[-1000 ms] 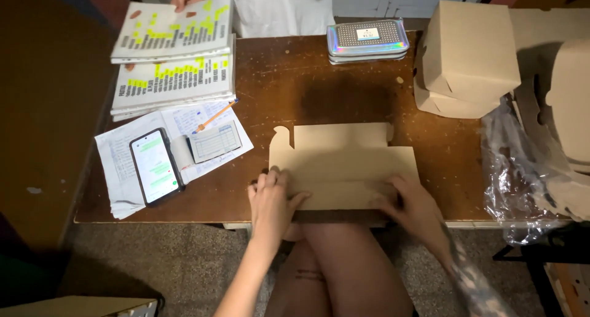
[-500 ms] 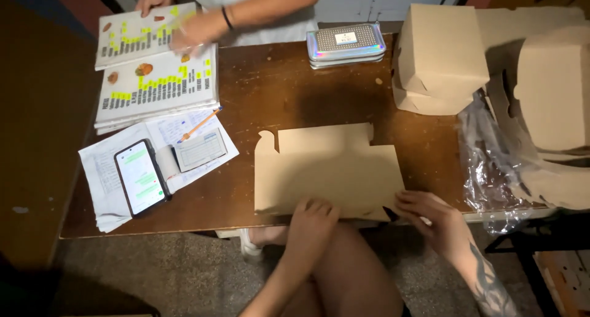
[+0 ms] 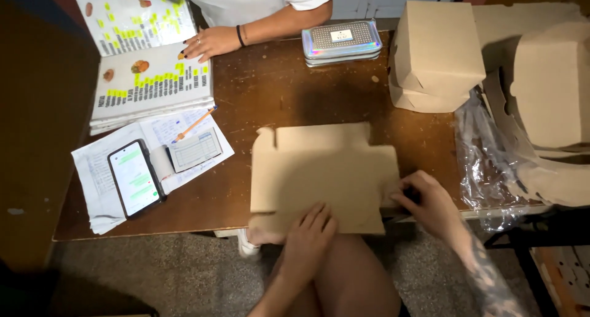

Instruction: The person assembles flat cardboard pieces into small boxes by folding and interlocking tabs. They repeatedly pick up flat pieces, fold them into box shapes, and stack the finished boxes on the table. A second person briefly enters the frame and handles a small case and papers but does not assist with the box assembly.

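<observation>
A flat brown cardboard box blank [image 3: 322, 172] lies on the wooden table [image 3: 283, 95], its near edge hanging over the table's front. My left hand [image 3: 305, 237] grips that near edge from below, fingers spread on the card. My right hand [image 3: 427, 203] pinches the blank's right edge near the table front. Both hands hold the same sheet.
Folded cardboard boxes [image 3: 433, 49] stand at the back right, beside clear plastic wrap [image 3: 491, 163] and more card. A phone [image 3: 135, 177], papers, a pencil and open highlighted books [image 3: 150, 86] lie left. A metallic case [image 3: 341, 41] sits at the back. Another person's hand [image 3: 212, 43] rests on a book.
The view has shifted and the blank now sits nearer the table's front edge. My left hand moved from the blank's left side to its near edge. The other person's arm reached onto the book.
</observation>
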